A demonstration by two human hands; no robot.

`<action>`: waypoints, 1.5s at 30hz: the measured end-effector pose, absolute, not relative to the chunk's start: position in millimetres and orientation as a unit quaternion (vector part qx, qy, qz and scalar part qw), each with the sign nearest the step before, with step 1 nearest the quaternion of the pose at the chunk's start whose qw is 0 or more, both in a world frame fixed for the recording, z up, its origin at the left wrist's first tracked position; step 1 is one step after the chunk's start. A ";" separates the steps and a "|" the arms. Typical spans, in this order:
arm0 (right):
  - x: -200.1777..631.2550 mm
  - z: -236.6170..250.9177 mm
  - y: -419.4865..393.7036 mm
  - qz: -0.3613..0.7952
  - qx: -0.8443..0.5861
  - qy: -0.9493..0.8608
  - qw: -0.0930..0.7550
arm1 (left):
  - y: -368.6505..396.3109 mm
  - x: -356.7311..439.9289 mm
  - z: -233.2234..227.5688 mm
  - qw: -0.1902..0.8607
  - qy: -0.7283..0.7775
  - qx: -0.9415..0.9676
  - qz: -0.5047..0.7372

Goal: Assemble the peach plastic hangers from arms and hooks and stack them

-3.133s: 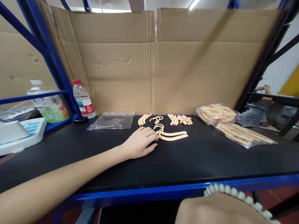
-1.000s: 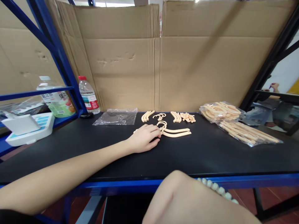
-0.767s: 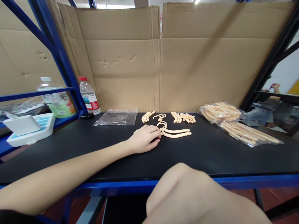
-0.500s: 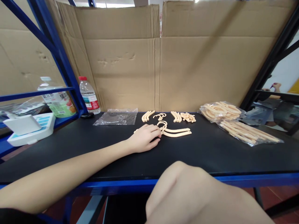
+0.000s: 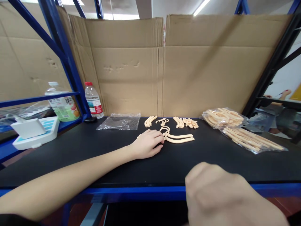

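Nearest, the right hand [image 5: 218, 194] is blurred; what it holds, I cannot tell. Beyond, the left hand [image 5: 148, 144] lies palm-down, grip hidden, over cream, curved, plastic-looking hangers [image 5: 181, 141], probably light and stiff, best held centrally.

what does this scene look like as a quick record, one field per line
left hand: lying over the left part of the hanger pieces
right hand: low in view, across the black table's front edge; fingers hidden
back row, left to right: curved strips, loose hooks, more strips, small pieces
right side: bag of rounded pieces, bag of long rods
left side: red-capped bottle, flat clear bag
backdrop: cardboard
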State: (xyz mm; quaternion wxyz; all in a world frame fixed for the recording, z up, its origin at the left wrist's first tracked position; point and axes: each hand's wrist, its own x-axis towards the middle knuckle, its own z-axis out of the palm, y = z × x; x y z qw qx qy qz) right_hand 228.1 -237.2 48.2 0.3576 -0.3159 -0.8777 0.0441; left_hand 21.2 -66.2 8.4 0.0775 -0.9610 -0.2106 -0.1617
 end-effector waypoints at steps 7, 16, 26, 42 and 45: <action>244.7 30.0 -150.3 -0.050 -0.353 -0.894 0.271 | -81.8 25.5 4.6 0.053 -0.334 -0.931 -0.138; 272.6 -10.3 -72.0 -0.047 -0.399 -0.888 0.224 | -91.9 28.1 6.3 -0.039 -0.408 -0.912 -0.030; 270.2 -12.2 -74.5 -0.033 -0.398 -0.880 0.257 | -83.6 25.2 0.5 -0.022 -0.371 -0.923 -0.104; 271.1 -9.1 -75.4 -0.044 -0.435 -0.859 0.267 | -80.4 23.8 2.1 0.003 -0.357 -0.925 -0.130; 271.6 -8.6 -75.0 -0.038 -0.431 -0.860 0.269 | -80.7 23.0 5.1 0.022 -0.345 -0.928 -0.138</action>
